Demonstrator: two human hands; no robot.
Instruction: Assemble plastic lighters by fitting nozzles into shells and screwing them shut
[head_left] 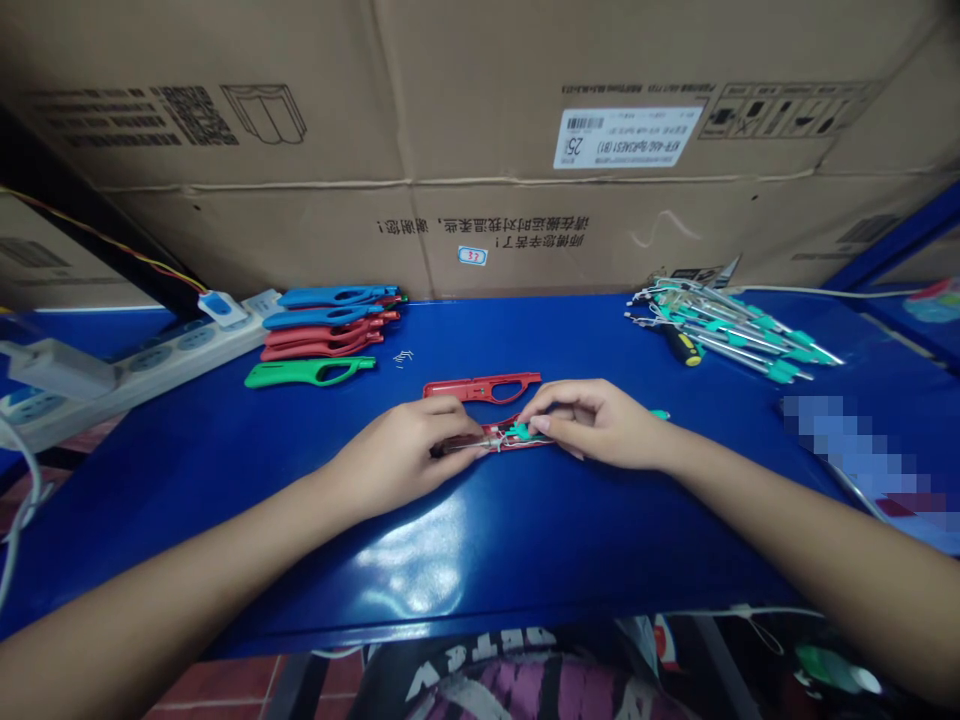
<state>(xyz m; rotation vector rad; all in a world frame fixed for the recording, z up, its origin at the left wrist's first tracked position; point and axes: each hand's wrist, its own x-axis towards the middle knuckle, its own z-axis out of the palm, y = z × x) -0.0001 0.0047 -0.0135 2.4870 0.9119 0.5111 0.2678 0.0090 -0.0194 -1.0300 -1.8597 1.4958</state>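
Note:
An open red half-shell of a long-necked gas lighter (496, 434) lies on the blue table between my hands. Inside it are a green trigger piece (519, 432), white wires and a metal part. My left hand (409, 445) is closed, its thumb and fingers around the left end of this half-shell and partly hiding it. With bent fingers and thumb together, my right hand (600, 420) pinches at the green trigger piece from the right. Just beyond my hands lies the matching red half-shell (457, 389) with a handle loop.
Blue, red and green lighter casings (311, 372) lie back left beside a power strip (165, 350). Several tiny screws (403, 357) are near them. Back right are metal rods with green parts (735, 325) and a yellow-black screwdriver (686, 347). Cardboard (487, 150) stands behind.

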